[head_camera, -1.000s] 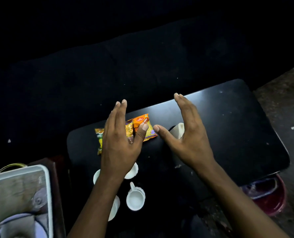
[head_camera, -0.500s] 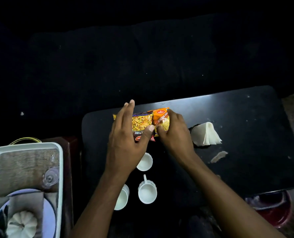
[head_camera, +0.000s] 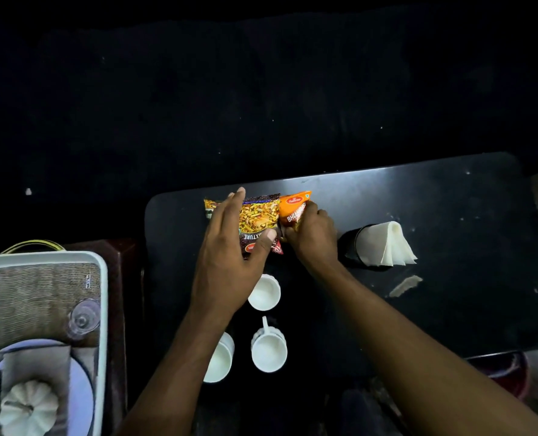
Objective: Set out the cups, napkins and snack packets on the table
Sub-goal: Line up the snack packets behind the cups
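On the black table (head_camera: 450,199) lie two snack packets side by side near the far left edge. My left hand (head_camera: 230,253) rests over the yellow-brown mixture packet (head_camera: 258,215), thumb pressed on its near end. My right hand (head_camera: 311,237) pinches the orange packet (head_camera: 294,207) at its lower edge. Three white cups stand nearer me: one (head_camera: 263,292) just below the packets, one with a handle (head_camera: 269,349) closer in, one (head_camera: 218,358) partly behind my left forearm. White napkins (head_camera: 384,245) fan out of a dark holder (head_camera: 352,247) to the right of my right hand.
A white tray (head_camera: 102,278) at the left holds a woven mat, a clear glass (head_camera: 83,319), a plate and a white pumpkin ornament (head_camera: 25,407). A dark red bowl (head_camera: 509,369) sits below the table's near right edge. Beyond the table all is dark.
Both hands came down from hovering above the table onto the snack packets. The packets now lie closer together, and the napkins show fully to the right.
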